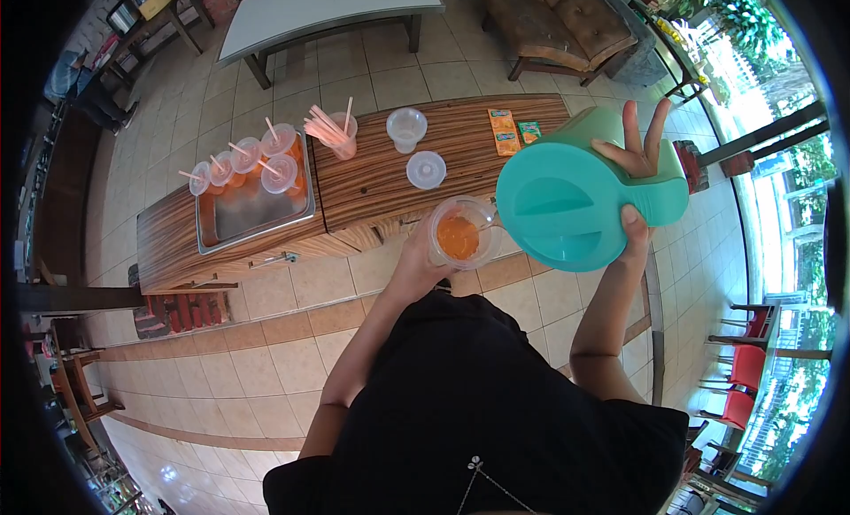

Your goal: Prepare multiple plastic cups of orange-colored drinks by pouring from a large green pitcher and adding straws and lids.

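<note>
My left hand [417,262] holds a clear plastic cup [488,249] with orange drink in it, in front of the cabinet's near edge. My right hand [634,176] grips the handle of a green pitcher with a turquoise lid [558,206]; it is tilted toward the cup, with its lip beside the rim. On the wood-grain cabinet top stand an empty clear cup [406,128], a clear dome lid [426,169] and a cup of pink straws [342,140]. Orange and green drink sachets [506,133] lie behind the pitcher. Several lidded orange drinks with straws [279,175] stand in a metal tray [257,239].
Beyond the cabinet are a long white-topped table [325,10] and a brown padded sofa [554,23]. A person [83,90] stands bent at the far left. Red chairs [747,367] line the right side. Tiled floor [285,362] lies around me.
</note>
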Demonstrator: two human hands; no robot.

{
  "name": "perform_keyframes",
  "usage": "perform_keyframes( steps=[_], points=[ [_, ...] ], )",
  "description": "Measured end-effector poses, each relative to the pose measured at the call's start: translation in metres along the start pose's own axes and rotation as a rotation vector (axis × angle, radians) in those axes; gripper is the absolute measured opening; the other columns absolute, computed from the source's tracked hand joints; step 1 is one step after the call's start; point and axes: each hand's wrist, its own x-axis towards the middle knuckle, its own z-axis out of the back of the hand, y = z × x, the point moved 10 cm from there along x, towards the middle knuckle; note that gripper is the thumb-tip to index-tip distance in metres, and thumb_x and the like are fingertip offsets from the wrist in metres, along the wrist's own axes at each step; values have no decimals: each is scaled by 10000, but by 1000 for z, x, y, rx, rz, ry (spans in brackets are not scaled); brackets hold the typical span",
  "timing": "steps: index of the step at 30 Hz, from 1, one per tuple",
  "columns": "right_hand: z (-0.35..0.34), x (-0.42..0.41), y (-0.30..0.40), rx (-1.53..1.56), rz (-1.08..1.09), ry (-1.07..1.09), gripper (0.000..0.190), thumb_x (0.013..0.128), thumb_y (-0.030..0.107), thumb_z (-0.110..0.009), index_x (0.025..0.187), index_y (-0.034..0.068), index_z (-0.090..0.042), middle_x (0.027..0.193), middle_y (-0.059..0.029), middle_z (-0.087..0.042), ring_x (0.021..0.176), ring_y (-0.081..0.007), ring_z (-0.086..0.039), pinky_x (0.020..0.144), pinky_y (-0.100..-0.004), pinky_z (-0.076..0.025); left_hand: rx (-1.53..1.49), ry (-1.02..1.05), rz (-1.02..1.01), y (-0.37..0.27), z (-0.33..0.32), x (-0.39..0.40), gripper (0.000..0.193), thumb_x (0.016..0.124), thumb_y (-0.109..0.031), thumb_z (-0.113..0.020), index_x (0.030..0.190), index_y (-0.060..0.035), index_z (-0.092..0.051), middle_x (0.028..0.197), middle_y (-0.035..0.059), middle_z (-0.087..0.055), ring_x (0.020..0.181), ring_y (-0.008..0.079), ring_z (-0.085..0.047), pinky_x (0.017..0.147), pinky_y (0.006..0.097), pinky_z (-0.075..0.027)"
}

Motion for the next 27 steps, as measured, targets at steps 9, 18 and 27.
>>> perform_keyframes(
  steps=[9, 18, 27],
  points=[
    [1, -1, 2, -14, -5, 16, 720, 780, 425, -561, 1323, -13, -383, 1442, -304, -39, 1295, -441, -251, 994, -506, -358, 2, -1, -18, -3, -2, -1, 847, 592, -42, -800, 1311, -35, -353, 1270, 104, -487, 1189, 218, -458, 1014, 339, -349],
    [1, -2, 2, -11, -19, -8, 701, 772, 424, -559, 1293, -24, -420, 1445, -296, -26, 1285, -441, -273, 966, -503, -399, -5, 2, -9, 0, -5, -2, 840, 589, -15, -794, 1308, -36, -360, 1268, 103, -486, 1190, 217, -457, 1012, 339, -355],
    [4, -3, 3, -47, -52, 1, 657, 773, 450, -553, 1152, -87, -542, 1456, -280, -8, 1299, -433, -252, 980, -480, -377, -11, -14, -14, -3, -6, -3, 830, 592, -28, -797, 1302, -28, -367, 1265, 106, -489, 1188, 222, -461, 1009, 341, -359]
  ],
)
